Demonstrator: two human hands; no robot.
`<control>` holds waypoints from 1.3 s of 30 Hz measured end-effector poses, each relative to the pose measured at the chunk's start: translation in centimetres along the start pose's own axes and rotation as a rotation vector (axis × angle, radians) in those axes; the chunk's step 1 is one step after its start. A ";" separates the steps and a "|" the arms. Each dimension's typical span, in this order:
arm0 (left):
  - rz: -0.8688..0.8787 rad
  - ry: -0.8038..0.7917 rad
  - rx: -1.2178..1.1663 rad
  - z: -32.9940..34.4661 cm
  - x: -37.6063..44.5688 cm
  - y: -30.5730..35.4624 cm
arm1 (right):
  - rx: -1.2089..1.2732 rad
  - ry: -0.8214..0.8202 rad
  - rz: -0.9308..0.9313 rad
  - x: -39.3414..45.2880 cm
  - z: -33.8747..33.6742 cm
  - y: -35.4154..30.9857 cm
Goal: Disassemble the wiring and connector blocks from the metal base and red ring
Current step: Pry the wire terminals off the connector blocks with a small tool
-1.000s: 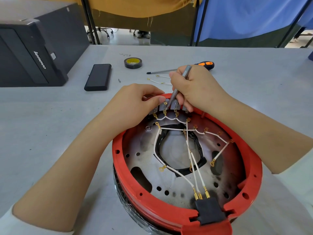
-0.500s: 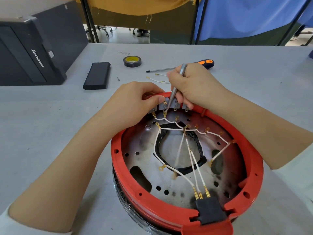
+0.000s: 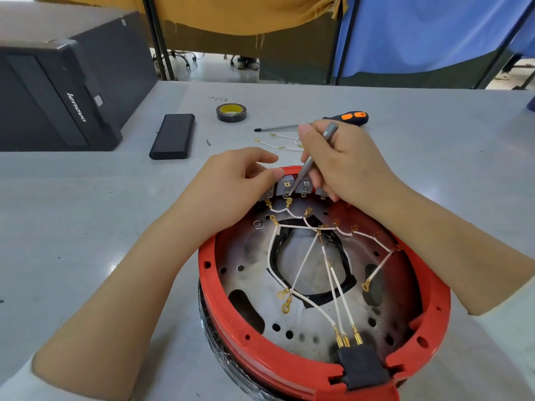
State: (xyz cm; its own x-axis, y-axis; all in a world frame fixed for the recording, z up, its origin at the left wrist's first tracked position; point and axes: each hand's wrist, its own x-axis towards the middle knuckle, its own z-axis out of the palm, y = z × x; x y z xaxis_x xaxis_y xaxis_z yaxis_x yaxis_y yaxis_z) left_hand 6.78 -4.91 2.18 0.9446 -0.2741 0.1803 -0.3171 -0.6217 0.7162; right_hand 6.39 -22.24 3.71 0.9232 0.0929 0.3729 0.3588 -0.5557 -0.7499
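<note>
Red ring (image 3: 231, 314): sits on the grey table (image 3: 86, 212) nearest the viewer, rimming the metal base (image 3: 254, 256); every place below is given from this ring.
Metal base: inside the ring, a perforated plate with a dark-edged opening at its middle.
Connector blocks (image 3: 292, 186): a row of small grey blocks at the ring's far rim, partly hidden by both hands.
Wiring (image 3: 333, 273): white leads with brass terminals fan across the base from the far-rim blocks to a black plug (image 3: 363, 369) seated in the ring's near rim; some ring terminals lie loose on the plate.
Left hand (image 3: 231, 192): rests on the ring's far rim, fingers curled, thumb and forefinger pinching at the leftmost block.
Right hand (image 3: 344, 166): over the far rim, fingers wrapped round a slim metal tool (image 3: 311, 162) whose tip meets a block terminal.
In the way: the hands cover the outer blocks.
Beyond the ring: loose white leads (image 3: 278, 143), an orange-handled screwdriver (image 3: 312, 124), a tape roll (image 3: 231, 112).
Beyond and left of the ring: a black slab (image 3: 172, 136), a dark computer case (image 3: 58, 91).
</note>
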 end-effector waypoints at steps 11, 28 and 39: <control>-0.138 -0.069 -0.087 -0.8 -0.7 -0.2 | 0.150 0.000 0.193 -0.8 -1.0 0.0; -0.054 -0.099 -0.117 -0.4 -1.2 0.3 | 0.043 -0.002 0.036 -1.4 0.1 -0.4; -0.047 -0.102 -0.120 -0.3 -1.3 0.6 | -0.121 0.054 -0.055 -1.4 0.2 -0.2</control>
State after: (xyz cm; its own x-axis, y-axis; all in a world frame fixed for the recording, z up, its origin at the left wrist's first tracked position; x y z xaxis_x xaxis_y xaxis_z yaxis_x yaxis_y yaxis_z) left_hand 5.40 -4.67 2.55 0.9428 -0.3235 0.0801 -0.2548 -0.5447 0.7990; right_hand 5.10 -22.11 3.27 0.8930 0.0832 0.4424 0.3861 -0.6467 -0.6578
